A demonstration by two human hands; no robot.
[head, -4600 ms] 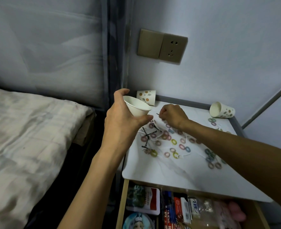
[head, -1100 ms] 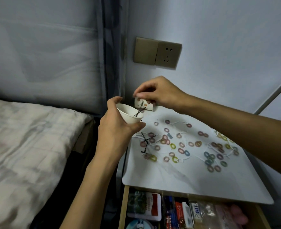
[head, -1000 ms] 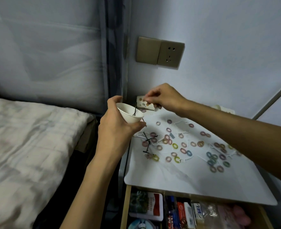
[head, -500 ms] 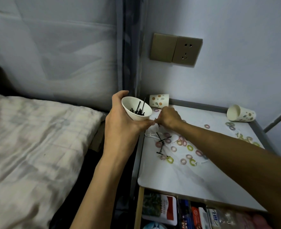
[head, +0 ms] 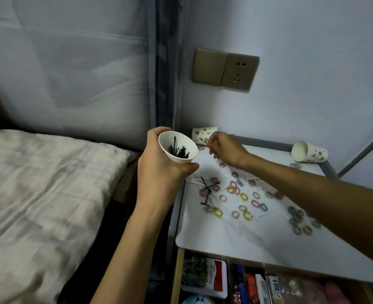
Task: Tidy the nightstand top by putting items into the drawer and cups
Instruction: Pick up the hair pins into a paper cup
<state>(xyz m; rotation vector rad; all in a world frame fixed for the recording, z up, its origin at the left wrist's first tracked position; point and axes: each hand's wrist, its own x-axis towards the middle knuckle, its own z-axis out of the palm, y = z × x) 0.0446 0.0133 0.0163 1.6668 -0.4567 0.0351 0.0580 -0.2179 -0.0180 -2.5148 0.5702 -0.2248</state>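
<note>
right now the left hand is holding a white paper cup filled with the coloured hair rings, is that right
Not quite. The head view shows the left hand holding the white paper cup, but it is black hairpins that fill it; the coloured hair rings lie scattered on the nightstand top.

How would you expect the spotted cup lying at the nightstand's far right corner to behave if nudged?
Lying on its side, the spotted paper cup would probably roll, curving because it tapers. Looking empty, it is likely light and easily crushed.
</note>
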